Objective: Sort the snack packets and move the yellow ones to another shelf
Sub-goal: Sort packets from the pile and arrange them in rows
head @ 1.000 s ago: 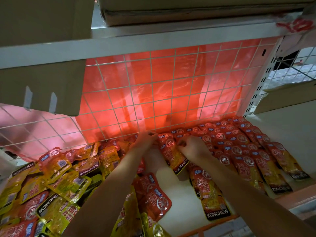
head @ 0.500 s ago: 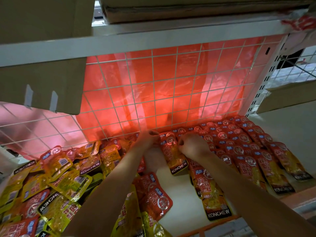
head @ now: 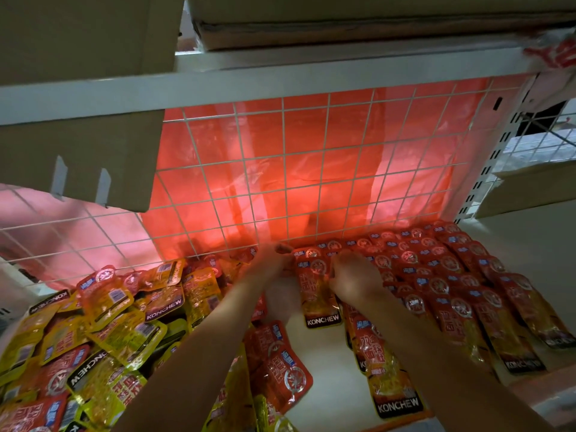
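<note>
Both hands reach to the back of the white shelf [head: 324,363]. My left hand [head: 274,269] and my right hand [head: 352,275] hold one red snack packet [head: 318,294] by its upper part, left fingers at its top left corner, right fingers curled at its right edge. Neat overlapping rows of red packets [head: 436,275] fill the right side. A loose heap of yellow packets [head: 118,335] mixed with red ones lies on the left. More red packets [head: 280,369] lie between my forearms.
A white wire grid [head: 280,169] backs the shelf, with red plastic sheeting [head: 311,188] behind it. Cardboard boxes [head: 78,151] hang over from the upper shelf [head: 280,79] at top left. A white upright [head: 486,169] bounds the right side.
Both hands have stayed on the red packet and shifted it slightly toward the back grid. The camera has edged a little closer.
</note>
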The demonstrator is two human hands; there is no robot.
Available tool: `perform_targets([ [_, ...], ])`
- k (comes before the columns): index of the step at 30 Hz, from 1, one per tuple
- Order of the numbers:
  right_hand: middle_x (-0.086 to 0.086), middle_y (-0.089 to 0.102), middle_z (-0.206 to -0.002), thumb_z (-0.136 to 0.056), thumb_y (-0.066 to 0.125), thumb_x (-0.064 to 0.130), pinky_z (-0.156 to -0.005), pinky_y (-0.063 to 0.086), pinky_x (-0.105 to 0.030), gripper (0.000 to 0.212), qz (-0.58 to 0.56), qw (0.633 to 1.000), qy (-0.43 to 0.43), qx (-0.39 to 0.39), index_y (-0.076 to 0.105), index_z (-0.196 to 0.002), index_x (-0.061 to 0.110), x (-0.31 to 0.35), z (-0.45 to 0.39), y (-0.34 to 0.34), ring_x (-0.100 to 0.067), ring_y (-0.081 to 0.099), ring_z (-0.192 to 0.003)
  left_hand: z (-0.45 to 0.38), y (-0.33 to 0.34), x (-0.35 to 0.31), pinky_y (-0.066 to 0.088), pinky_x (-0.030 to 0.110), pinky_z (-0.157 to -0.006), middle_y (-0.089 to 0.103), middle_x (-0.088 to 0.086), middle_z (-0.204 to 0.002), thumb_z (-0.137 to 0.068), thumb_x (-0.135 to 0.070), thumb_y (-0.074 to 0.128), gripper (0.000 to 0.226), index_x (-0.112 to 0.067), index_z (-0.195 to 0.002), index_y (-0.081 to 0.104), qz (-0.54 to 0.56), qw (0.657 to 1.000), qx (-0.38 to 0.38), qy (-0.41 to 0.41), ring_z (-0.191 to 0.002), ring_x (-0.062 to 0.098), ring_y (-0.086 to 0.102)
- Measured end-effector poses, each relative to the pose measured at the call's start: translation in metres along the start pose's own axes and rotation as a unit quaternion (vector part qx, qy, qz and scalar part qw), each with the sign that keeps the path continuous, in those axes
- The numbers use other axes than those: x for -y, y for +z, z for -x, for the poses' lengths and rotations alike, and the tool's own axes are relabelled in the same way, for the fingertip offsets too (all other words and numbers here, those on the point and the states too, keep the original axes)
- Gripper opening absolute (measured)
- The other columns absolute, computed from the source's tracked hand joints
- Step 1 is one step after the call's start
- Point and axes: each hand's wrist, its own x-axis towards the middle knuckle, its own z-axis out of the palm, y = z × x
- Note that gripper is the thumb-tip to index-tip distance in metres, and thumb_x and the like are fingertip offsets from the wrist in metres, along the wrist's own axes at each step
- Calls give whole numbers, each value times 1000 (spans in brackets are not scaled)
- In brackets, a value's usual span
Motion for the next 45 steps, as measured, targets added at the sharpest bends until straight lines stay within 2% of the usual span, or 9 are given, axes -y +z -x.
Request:
perform_targets([
  [5, -8, 59, -111, -87, 56, 15, -83, 51, -35, 19, -15, 1000, -12, -6, 63, -104, 9, -3, 1, 0, -24, 57, -105, 3, -1, -1, 49, 17, -46, 61, -3, -50, -87, 5, 59, 20, -9, -73, 58, -59, 998, -10, 0, -39, -2, 54],
  [11, -9, 54, -121, -91, 49, 18, -88, 45, -34, 28, 22, 995, -66, -69, 54, -118, 9, 1, -12, -6, -27, 50, -114, 16, -7, -13, 55, 38, -82, 69, 11, -91, -90, -16, 58, 16, -7, -97, 68, -210, 972, -89, 52, -75, 25, 65],
  [16, -14, 47, -131, -89, 49, 15, -95, 40, -38, 34, 85, 980, -162, -71, 51, -122, 7, 38, -27, -14, -32, 44, -120, 51, -22, -32, 38, 32, -92, 58, 14, -122, -96, -31, 49, 33, -11, -120, 61, -465, 867, -113, 139, -115, 30, 52],
  [20, -10, 48, -128, -91, 51, 25, -102, 35, -38, 35, 92, 974, -208, -15, 50, -124, 12, 78, -30, -11, -29, 42, -122, 75, -62, -22, 30, 35, -103, 48, 9, -133, -95, -39, 47, 43, -16, -131, 50, -626, 765, -97, 115, -125, 28, 40],
  [28, -12, 53, -132, -90, 53, 21, -93, 44, -32, 38, 72, 956, -270, 89, 53, -127, 11, 160, -16, 8, -28, 51, -120, 135, -156, 6, 34, 33, -103, 46, 9, -137, -95, -42, 47, 46, -19, -134, 48, -583, 789, -193, -21, -128, 27, 39],
  [32, -12, 28, -149, -91, 51, 20, -105, 35, -36, 60, 57, 942, -313, 103, 27, -146, 15, 195, -12, 18, -30, 34, -134, 154, -189, 25, 42, 34, -98, 53, 10, -131, -93, -42, 49, 41, -19, -126, 56, -541, 799, -254, -60, -121, 27, 48],
  [34, -14, 25, -149, -92, 52, 22, -109, 29, -37, 56, 71, 935, -334, 94, 33, -143, 15, 212, -14, 23, -31, 27, -137, 158, -202, 30, 46, 36, -94, 58, 10, -127, -93, -42, 48, 41, -20, -126, 57, -502, 816, -278, -70, -116, 28, 53],
  [39, -9, 46, -137, -89, 54, 37, -107, 28, -38, 46, 108, 925, -356, 74, 49, -131, 17, 239, -22, 33, -30, 36, -130, 154, -226, 39, 49, 37, -88, 64, 12, -113, -94, -51, 41, 49, -16, -124, 57, -438, 836, -308, -116, -103, 29, 60],
  [45, -15, 52, -130, -92, 50, 23, -97, 41, -36, 34, 75, 927, -359, 83, 52, -122, 8, 257, -25, 44, -32, 48, -122, 135, -233, 37, 50, 36, -88, 66, 17, -110, -87, -54, 45, 57, -7, -114, 63, -347, 860, -335, -167, -101, 31, 61],
])
